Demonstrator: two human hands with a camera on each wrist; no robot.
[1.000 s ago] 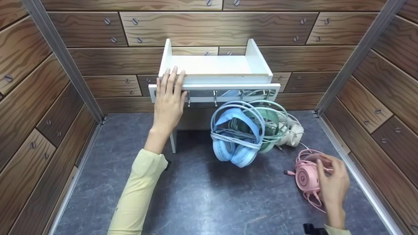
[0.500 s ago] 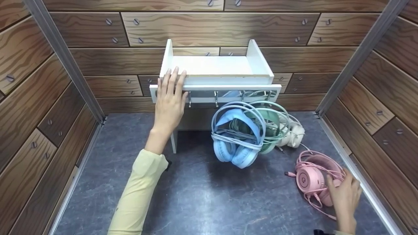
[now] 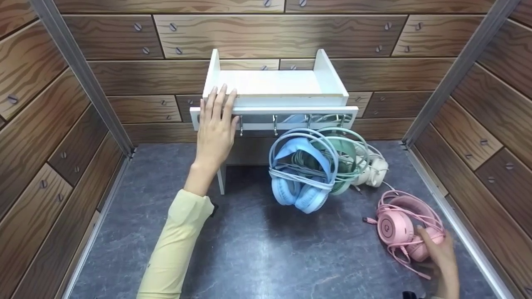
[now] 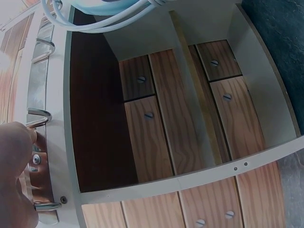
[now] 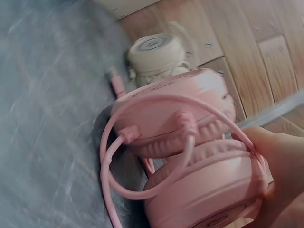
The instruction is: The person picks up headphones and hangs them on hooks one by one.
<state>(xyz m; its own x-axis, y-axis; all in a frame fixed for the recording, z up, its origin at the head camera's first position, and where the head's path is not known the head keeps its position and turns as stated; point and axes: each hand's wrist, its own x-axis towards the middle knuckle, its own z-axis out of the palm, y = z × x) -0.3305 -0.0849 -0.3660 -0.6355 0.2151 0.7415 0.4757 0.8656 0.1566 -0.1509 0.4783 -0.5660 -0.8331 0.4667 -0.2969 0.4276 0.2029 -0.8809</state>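
My left hand (image 3: 214, 137) rests with straight fingers on the left end of a white shelf rack (image 3: 266, 111) with metal hooks. Pink headphones (image 3: 395, 226) lie on the dark floor at the right, their cable looped around them. My right hand (image 3: 442, 251) grips their right-hand ear cup; the right wrist view shows the hand (image 5: 282, 166) against the cup, with some fingers hidden. Blue headphones (image 3: 300, 195) and green headphones (image 3: 343, 149) hang from the right-hand hooks. Behind them are white headphones (image 3: 374, 171), partly hidden.
Bare hooks (image 3: 274, 124) line the left part of the rail. A white side panel (image 3: 221, 180) reaches down to the floor. Wood-patterned walls (image 3: 490, 145) and metal edge strips (image 3: 461, 245) enclose the work area, close to my right hand.
My right hand has moved right and down from over the pink headphones' headband to their right-hand ear cup. The left hand stays where it was on the rack.
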